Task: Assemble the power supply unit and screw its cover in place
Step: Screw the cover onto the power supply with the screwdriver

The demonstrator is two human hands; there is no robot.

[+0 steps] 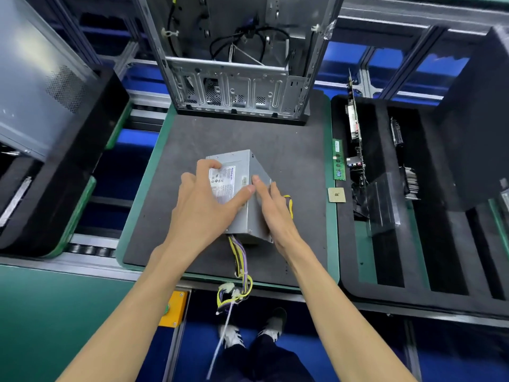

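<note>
Right, biggest thing first: the open grey sheet-metal computer case (237, 59) stands at the far edge of the dark foam work mat (289, 150), its open side facing you, black cables hanging loose inside. That looks like where this unit ends up, so keep its opening in mind as you lift.

Next, the grey metal power supply box (243, 172) sits mid-mat, well short of the case, label side up and turned at an angle to you. Your left hand (205, 199) lies over its top, fingers curled down the far-left edge and thumb stretched across the label, so you're gripping it. Your right hand (271, 208) lies flat against the right side wall, fingers straight and pressing, not wrapped. Good clamp; keep the pressure even so the box doesn't twist.

Now the bundle of yellow, purple and black wires (239, 260) trails out of the near end, runs off the mat's front edge and dangles towards your feet, white connectors (230, 289) at the tip. I'd gather that slack before you move, or it may snag on the mat's edge.

Smaller bits: a green memory stick (338, 159) and a small square gold processor chip (336, 194) lie along the mat's right border, near your right hand. Swing wide of them.

No screws or driver in view yet.
</note>
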